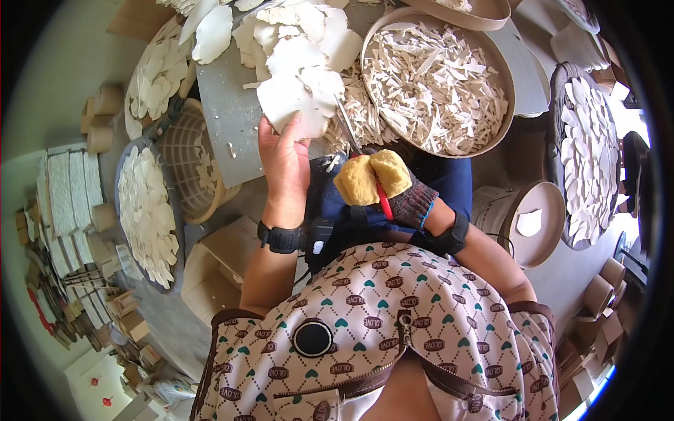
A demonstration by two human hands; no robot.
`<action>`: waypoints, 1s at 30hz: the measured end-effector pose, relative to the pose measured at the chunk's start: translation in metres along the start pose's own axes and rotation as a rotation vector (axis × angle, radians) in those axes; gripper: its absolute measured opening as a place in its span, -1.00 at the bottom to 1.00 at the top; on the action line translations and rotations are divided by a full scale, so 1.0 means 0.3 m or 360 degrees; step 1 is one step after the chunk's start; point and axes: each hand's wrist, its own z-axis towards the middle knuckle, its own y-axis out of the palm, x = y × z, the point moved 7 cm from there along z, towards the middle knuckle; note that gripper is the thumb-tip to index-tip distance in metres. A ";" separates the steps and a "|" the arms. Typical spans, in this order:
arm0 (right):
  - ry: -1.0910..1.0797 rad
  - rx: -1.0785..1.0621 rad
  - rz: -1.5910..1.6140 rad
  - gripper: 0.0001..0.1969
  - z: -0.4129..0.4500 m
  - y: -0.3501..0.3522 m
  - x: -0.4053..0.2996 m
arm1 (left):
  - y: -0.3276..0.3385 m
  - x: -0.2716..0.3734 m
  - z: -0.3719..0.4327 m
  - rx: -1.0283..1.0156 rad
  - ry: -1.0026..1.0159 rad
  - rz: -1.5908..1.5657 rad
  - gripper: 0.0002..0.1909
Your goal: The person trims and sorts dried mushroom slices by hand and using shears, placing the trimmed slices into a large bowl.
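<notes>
My bare left hand (286, 158) grips the lower edge of a thin, flat white slice (287, 102) with an uneven rim, thumb on top. My right hand (413, 202), in a dark knitted glove, holds scissors (348, 123) with red handles. Yellow foam (373, 178) wraps the handles and hides most of my fingers. The blades point up and away, by the right edge of the held slice; whether they touch it I cannot tell. Beyond it lies a heap of similar pale slices (337, 37) on a grey board (231, 131).
A round tray (508, 113) full of white offcut strips (432, 84) stands at the right. Loose strips (363, 110) lie beside it. At the left are a slatted basket (181, 137), a cardboard box (221, 263) and a tray of slices (147, 210). A lidded bucket (542, 242) stands right.
</notes>
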 end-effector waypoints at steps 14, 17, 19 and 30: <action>-0.0308 -0.0011 -0.0849 -0.82 -0.007 -0.020 -0.025 | 0.044 -0.036 0.005 -0.0198 -0.0154 0.0450 -0.66; 0.0051 0.0044 -0.0017 -0.78 -0.014 -0.020 0.011 | 0.040 -0.039 0.012 -0.0137 -0.0146 0.0455 -0.66; 0.0095 0.0061 0.0023 -0.76 -0.018 -0.014 0.005 | 0.040 -0.041 0.013 -0.0123 -0.0157 0.0442 -0.66; -0.0021 -0.0098 -0.0661 -0.78 -0.013 -0.048 -0.036 | 0.055 0.031 0.071 -0.0409 -0.0123 0.0462 -0.74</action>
